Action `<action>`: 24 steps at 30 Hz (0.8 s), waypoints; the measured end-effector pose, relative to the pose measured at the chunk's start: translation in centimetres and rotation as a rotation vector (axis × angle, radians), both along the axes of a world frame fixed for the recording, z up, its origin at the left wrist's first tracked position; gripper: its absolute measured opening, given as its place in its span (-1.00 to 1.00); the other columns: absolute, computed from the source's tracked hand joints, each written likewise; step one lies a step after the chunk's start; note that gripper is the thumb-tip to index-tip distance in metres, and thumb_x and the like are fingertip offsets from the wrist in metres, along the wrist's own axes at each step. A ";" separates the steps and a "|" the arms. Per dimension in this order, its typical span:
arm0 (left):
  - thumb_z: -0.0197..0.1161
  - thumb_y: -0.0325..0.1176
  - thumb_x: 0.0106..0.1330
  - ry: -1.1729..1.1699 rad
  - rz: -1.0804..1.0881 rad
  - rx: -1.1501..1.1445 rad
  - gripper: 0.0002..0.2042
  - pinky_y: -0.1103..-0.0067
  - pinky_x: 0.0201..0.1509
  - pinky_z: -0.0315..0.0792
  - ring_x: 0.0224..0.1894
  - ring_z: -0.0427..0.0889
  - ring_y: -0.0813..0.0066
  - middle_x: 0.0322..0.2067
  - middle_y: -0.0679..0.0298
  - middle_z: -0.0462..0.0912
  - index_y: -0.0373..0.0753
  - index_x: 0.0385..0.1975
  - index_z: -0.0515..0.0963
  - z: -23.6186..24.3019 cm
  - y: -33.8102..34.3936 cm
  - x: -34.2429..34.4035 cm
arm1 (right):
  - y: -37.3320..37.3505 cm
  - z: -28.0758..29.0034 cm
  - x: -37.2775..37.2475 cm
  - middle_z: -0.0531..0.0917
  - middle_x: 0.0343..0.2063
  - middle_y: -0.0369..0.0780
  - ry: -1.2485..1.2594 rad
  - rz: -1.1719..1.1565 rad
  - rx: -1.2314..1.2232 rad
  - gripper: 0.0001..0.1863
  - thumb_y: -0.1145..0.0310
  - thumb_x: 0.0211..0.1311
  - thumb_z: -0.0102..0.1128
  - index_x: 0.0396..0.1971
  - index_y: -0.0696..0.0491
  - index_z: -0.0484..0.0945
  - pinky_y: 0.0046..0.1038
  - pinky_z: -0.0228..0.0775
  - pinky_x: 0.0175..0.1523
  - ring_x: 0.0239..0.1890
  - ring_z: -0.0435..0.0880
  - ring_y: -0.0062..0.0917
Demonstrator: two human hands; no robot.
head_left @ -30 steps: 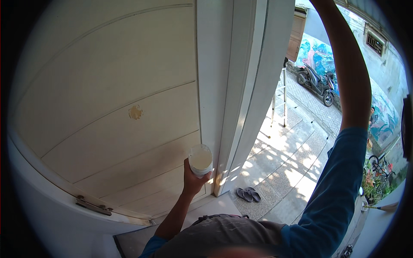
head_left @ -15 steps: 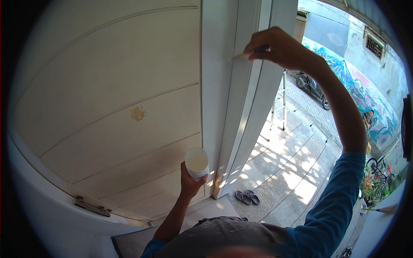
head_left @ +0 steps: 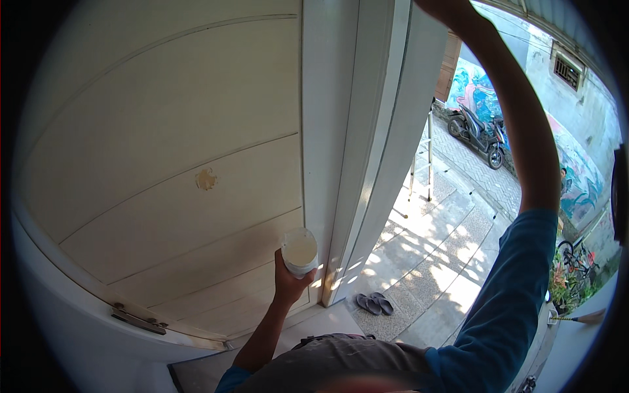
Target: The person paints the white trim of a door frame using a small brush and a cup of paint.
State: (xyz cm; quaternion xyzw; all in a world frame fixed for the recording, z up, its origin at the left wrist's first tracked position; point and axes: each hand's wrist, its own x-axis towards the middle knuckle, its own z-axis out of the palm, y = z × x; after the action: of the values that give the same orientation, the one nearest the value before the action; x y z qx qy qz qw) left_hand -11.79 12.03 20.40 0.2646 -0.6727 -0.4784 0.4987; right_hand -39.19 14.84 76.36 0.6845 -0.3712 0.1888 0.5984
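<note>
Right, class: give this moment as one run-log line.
Left hand: holding white tub | Right hand: raised, fingers beyond view | Door: pale, yellowish patch | Sandals: on paving

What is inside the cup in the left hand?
A pale cream substance shows in the cup held by the left hand. Its depth and anything beneath its surface are hidden.
</note>
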 end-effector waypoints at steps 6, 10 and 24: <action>0.56 -0.39 -0.01 0.006 -0.028 0.018 -0.22 0.35 0.19 0.51 0.11 0.59 0.29 0.06 0.14 0.53 -0.24 0.23 0.25 -1.8 -0.6 0.4 | 2.8 -12.5 0.3 0.75 -0.33 -0.25 -0.413 0.037 0.814 -0.88 0.37 0.33 0.35 -0.22 0.08 0.74 -0.42 0.67 -0.02 -0.22 0.80 -0.46; 0.56 -0.39 -0.01 -0.009 -0.037 0.016 -0.22 0.34 0.19 0.51 0.11 0.60 0.28 0.05 0.13 0.54 -0.23 0.23 0.25 -1.2 -0.2 0.0 | 1.2 -7.4 -1.2 0.75 -0.32 -0.25 -0.308 0.053 0.620 -0.87 0.37 0.33 0.35 -0.23 0.10 0.74 -0.42 0.66 0.00 -0.23 0.79 -0.49; 0.56 -0.37 0.00 0.002 -0.044 -0.018 -0.22 0.35 0.22 0.49 0.13 0.59 0.29 0.06 0.13 0.53 -0.23 0.23 0.24 -0.2 -0.1 -0.2 | 2.3 -1.1 -0.3 0.77 -0.26 -0.08 -0.142 -0.020 0.163 -0.76 0.32 0.36 0.33 -0.18 0.22 0.73 -0.38 0.60 -0.15 -0.28 0.77 -0.38</action>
State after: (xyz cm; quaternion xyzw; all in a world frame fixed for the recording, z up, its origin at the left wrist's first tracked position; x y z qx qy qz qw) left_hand -11.94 11.90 20.19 0.2447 -0.6820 -0.4834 0.4912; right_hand -39.49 17.12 75.23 0.7120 -0.4335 0.2002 0.5148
